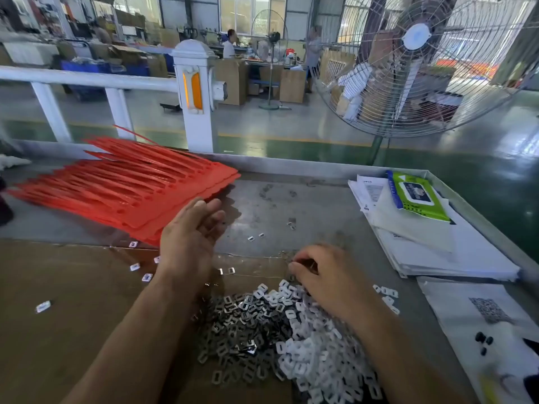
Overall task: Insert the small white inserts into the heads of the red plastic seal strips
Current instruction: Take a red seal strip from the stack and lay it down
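The person is showing two bare arms, uncovered from the bottom edge of the view to the fingertips. The bare left forearm (131, 339) is looking broad and long near the lower edge, where the wide lens is stretching it, and is narrowing toward the wrist. The bare right forearm (388, 345) is tapering the same way. The bare left hand (189, 237) is showing short, rounded fingernails (199, 203) at its tips. The bare right hand (323, 275) is showing its back and a row of rounded knuckles.
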The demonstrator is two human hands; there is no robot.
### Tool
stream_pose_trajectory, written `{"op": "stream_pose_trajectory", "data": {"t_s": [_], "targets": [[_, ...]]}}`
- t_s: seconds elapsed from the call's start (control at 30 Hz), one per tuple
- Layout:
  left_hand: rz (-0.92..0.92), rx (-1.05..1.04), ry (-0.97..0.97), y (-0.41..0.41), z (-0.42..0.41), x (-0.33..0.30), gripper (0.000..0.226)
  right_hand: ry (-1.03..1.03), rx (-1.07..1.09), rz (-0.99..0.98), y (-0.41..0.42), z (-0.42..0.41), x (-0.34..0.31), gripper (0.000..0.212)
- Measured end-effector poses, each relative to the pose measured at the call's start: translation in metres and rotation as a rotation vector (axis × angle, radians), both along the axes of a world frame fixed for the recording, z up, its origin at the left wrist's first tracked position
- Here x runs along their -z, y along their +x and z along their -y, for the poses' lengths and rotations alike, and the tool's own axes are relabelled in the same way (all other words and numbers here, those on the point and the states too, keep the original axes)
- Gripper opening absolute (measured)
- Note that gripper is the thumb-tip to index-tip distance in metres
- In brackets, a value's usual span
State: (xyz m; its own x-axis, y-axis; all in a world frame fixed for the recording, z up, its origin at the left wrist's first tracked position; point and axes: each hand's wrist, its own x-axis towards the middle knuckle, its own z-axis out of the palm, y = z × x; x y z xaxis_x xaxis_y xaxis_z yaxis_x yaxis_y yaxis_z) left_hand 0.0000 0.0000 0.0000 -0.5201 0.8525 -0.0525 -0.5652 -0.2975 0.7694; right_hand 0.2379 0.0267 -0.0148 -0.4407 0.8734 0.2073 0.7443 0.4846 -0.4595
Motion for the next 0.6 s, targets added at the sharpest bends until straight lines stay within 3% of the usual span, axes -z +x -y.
{"op": "stream_pose_trajectory", "data": {"t_s": [0.17, 0.4, 0.5, 0.6], "targets": [[0.219, 0.052, 0.043, -0.006, 0.0, -0.005, 0.009, -0.001, 0.005, -0.008, 0.0, 0.002, 0.0, 0.024], [0.434, 0.09, 0.129, -0.019, 0.005, -0.01, 0.062, -0.011, 0.019, -0.019, 0.001, 0.002, 0.001, 0.024], [0.54, 0.105, 0.207, -0.025, 0.005, -0.012, 0.074, -0.006, 0.024, -0.025, 0.001, 0.002, 0.001, 0.024], [0.654, 0.135, 0.26, -0.031, 0.004, -0.013, 0.069, -0.002, 0.024, -0.035, 0.001, 0.002, 0.001, 0.023]]}}
